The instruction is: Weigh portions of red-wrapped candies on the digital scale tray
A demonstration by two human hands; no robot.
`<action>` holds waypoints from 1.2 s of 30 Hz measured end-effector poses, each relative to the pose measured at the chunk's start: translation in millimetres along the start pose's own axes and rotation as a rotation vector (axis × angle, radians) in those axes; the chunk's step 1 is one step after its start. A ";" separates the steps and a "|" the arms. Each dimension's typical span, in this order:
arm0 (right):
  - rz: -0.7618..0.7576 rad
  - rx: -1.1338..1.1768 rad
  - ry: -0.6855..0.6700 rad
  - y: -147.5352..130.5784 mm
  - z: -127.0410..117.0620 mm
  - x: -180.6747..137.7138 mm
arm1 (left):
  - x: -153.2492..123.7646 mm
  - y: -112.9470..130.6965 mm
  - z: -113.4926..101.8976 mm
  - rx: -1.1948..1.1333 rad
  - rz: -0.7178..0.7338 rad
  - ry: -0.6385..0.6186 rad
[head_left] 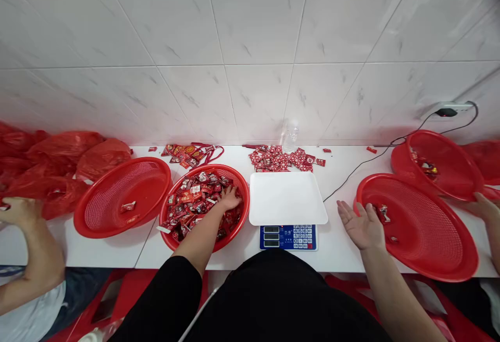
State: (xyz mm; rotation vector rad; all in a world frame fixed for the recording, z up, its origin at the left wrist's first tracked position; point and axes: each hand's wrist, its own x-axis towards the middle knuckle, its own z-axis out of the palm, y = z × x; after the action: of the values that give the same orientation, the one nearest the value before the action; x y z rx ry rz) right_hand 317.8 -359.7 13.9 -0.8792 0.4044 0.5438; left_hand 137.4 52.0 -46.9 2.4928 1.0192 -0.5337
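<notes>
My left hand (229, 199) rests with fingers spread on the wrapped candies (191, 201) that fill a red plastic basket (242, 217). Whether any candy lies under its fingers is hidden. To the right, my right hand (363, 225) is palm up with fingers apart and nothing in it, beside the rim of a tilted red basket (433, 227). A few wrapped pieces (385, 213) lie in that basket. Between my hands stands a digital scale (288, 238) with a bare white weighing tray (287, 199).
Small red packets (273, 159) and candies (187, 153) lie along the wall near a clear bottle (291, 136). Another red basket (88, 222) and red bags (103, 160) stand left. A black cable (357, 167) crosses the table. Co-workers' hands (23, 212) show at both sides.
</notes>
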 end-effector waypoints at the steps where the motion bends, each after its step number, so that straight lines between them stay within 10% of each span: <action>1: 0.025 0.020 -0.017 3.1 4.5 -0.8 | -0.7 -2.2 3.9 0.041 -0.005 -0.021; 17: 0.123 -0.012 -0.110 25.4 23.4 -4.7 | -16.6 -12.3 7.8 0.188 0.161 0.103; 30: 0.176 -0.062 -0.161 32.0 32.6 -4.4 | -41.4 -23.0 -35.0 -0.864 -0.010 0.592; 36: 0.201 -0.098 -0.188 37.7 38.1 -6.8 | -66.1 48.6 -31.5 -1.229 0.191 0.210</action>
State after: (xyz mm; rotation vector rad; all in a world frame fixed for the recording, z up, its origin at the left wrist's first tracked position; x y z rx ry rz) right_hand 294.1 -311.2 16.6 -0.8777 0.2974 0.8309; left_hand 134.9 -2.5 22.1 1.4919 0.7794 0.3632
